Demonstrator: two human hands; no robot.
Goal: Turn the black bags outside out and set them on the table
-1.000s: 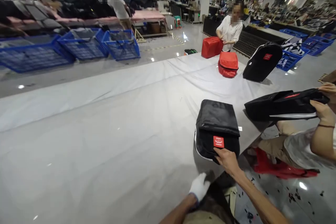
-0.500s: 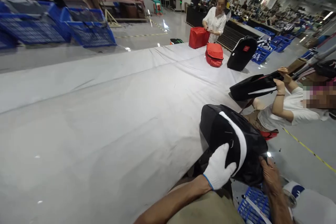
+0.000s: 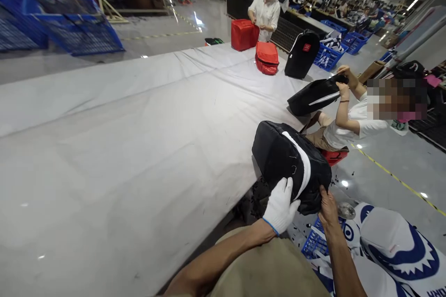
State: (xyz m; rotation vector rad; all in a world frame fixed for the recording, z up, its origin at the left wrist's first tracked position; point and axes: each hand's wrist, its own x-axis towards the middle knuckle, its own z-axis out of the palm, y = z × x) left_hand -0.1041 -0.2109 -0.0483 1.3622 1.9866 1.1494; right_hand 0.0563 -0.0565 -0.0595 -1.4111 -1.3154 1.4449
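A black backpack (image 3: pixel 275 153) with a curved white strip lies tilted at the right edge of the white-covered table (image 3: pixel 139 158), partly over my lap. A small loop of thread stands out on its panel. My left hand (image 3: pixel 281 205), in a white knitted glove with a blue cuff edge, rests on the near side, fingers extended and thumb apart beside the strip. Bare, my right hand (image 3: pixel 328 204) grips the bag's right end, fingers curled around the edge and partly hidden.
A nearby person in white (image 3: pixel 351 116) holds another black bag (image 3: pixel 310 96). Farther back, a second person (image 3: pixel 266 11) handles a red bag (image 3: pixel 244 35), near another red bag (image 3: pixel 267 58) and an upright black bag (image 3: pixel 302 54). White-and-blue shark-patterned bags (image 3: pixel 393 241) and a blue basket (image 3: pixel 315 241) lie below right.
The view has turned right and down, so things appear shifted left and up. Both hands stay on the backpack; the left hand's fingers are closer together. More shark-patterned bags show at lower right.
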